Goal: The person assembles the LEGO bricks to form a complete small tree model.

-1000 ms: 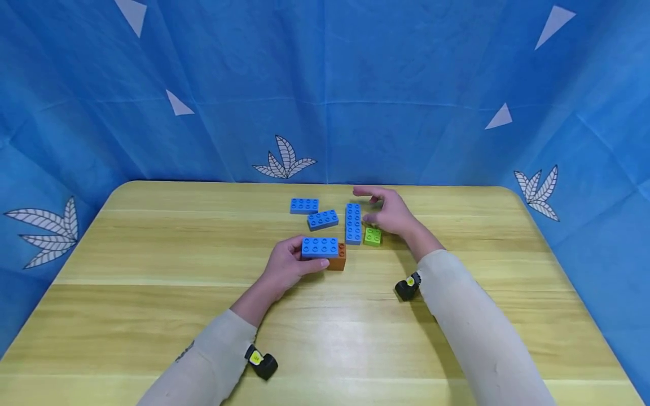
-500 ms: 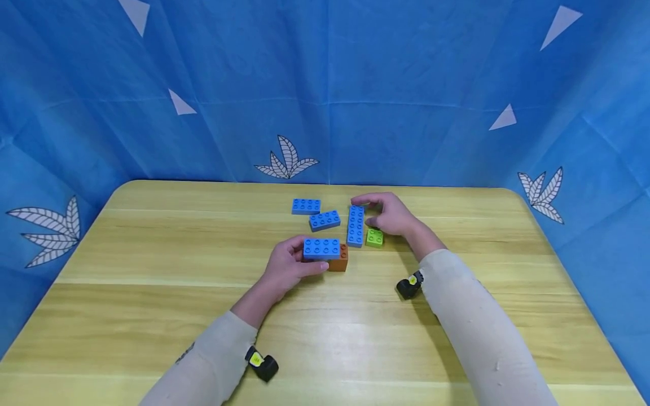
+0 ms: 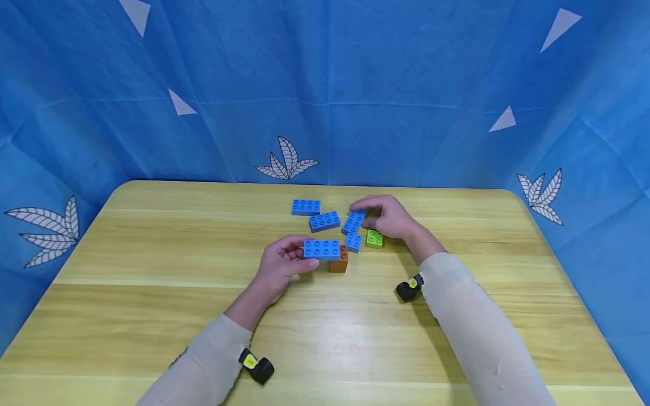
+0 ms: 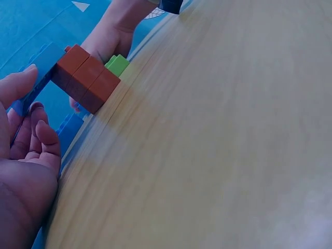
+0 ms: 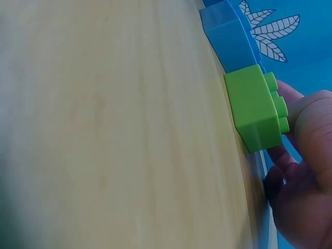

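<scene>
My left hand [image 3: 276, 268] pinches a blue eight-stud toy brick [image 3: 321, 248] at its left end, thumb in front and fingers behind. In the left wrist view this brick sits on top of a brown brick stack [image 4: 85, 79] and juts out past its side. My right hand [image 3: 390, 217] holds another blue brick [image 3: 354, 221] between thumb and index finger, at the table's surface. A small blue brick [image 3: 353, 242] lies just in front of it, and a lime green brick [image 5: 254, 106] stands beside it, near the right thumb.
Two more blue bricks lie on the wooden table [image 3: 203, 270] behind the stack: one straight [image 3: 306, 207] and one at an angle [image 3: 324, 221]. A blue patterned cloth [image 3: 406, 101] hangs along the table's back edge.
My right fingers have closed on the blue brick and turned it out of line with the small blue one. The left hand has slid slightly left along its brick.
</scene>
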Tool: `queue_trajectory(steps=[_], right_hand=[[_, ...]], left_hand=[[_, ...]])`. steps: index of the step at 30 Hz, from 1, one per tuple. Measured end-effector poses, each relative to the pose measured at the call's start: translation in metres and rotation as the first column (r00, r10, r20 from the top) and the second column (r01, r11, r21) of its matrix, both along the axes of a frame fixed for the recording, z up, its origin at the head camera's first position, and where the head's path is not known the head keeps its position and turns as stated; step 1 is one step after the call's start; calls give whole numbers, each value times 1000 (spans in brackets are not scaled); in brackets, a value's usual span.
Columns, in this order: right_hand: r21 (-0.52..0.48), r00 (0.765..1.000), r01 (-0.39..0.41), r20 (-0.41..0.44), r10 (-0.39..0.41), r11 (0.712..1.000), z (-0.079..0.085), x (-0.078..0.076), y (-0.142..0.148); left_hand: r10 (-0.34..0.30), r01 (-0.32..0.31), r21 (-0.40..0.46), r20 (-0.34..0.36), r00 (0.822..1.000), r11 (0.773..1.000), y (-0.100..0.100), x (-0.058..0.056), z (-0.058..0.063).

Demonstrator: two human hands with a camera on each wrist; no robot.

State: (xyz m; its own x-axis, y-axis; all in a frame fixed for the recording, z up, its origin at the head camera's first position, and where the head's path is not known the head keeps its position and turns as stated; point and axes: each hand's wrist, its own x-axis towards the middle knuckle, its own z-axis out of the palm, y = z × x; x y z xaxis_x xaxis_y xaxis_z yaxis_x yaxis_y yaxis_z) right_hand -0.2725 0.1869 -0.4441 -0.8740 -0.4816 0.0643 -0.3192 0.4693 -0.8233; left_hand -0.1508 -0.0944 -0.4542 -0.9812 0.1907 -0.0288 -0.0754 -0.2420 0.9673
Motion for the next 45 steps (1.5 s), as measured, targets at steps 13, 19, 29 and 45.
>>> queue_trajectory(steps=[13,19,29,45], right_hand=[[35,990,137,3,-138,990,1,8,9],[-16,978,205,31,-205,979,1,14,12],[-126,968,248,3,-250,960,16,43,21],[-271,977,196,-23,-210,942,41,112,7]], left_hand=[[30,-30,-6,-2,1000,1000,-3,0,6],[25,-26,-39,-26,999,999,-2,-1,9],[33,-34,-55,-28,999,998,-2,-2,8],[23,-24,-58,-18,1000,998,-2,-2,10]])
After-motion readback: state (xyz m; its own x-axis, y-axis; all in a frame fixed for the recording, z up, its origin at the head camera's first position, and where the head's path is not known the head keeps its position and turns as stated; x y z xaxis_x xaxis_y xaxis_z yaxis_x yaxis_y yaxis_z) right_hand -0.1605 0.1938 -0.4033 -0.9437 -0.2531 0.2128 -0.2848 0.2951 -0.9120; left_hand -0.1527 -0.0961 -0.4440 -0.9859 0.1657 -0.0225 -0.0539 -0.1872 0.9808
